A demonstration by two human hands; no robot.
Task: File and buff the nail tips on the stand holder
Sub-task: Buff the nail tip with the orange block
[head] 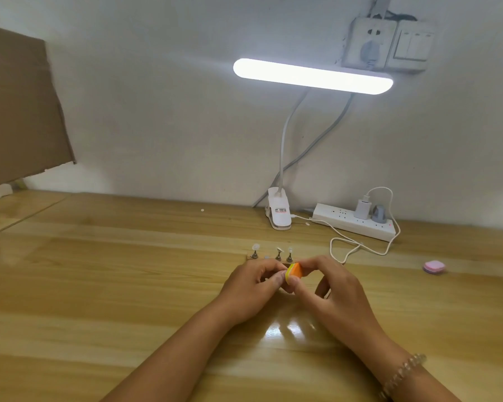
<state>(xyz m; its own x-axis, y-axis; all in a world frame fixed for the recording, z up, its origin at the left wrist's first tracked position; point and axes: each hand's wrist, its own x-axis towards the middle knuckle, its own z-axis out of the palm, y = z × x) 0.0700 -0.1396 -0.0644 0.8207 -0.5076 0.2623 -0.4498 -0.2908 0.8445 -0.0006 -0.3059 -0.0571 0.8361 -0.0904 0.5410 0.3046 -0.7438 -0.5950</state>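
left hand [253, 288]: hovering just above the table, fingers curling in, thumb and forefinger tips meeting the left end of the block; can't tell whether they're pinching the block itself or something tiny against it
right hand [333, 288]: pinching the small orange-and-yellow foam buffer block [294, 272] between thumb and forefinger, other fingers hanging loosely curled; beaded bracelet [404, 372] sitting on that wrist
buffer block: being held between both hands, off the surface, just in front of the stand
nail tips: clear tips sitting on small metal pegs of the stand holder [273, 255], three pegs showing upright in a row; stand resting on the table just behind the fingertips, right part hidden by the hands
surface: glossy light wooden table [114, 285], lamp glare reflecting between the forearms
lighting: white clip-on LED bar lamp [312, 75] glowing over the work area, its clip base [278, 213] standing at the back of the table, gooseneck rising along the wall
power: white power strip [357, 221] lying right of the clip with two plugs in it, thin white cable [360, 248] looping across the table
wall: plain white, socket [372, 43] and double switch [413, 43] sitting behind the lamp bar
far right: small pink rounded object [434, 267] lying on the table, well apart from the hands
far left: brown cardboard sheet [21, 105] leaning at the wall
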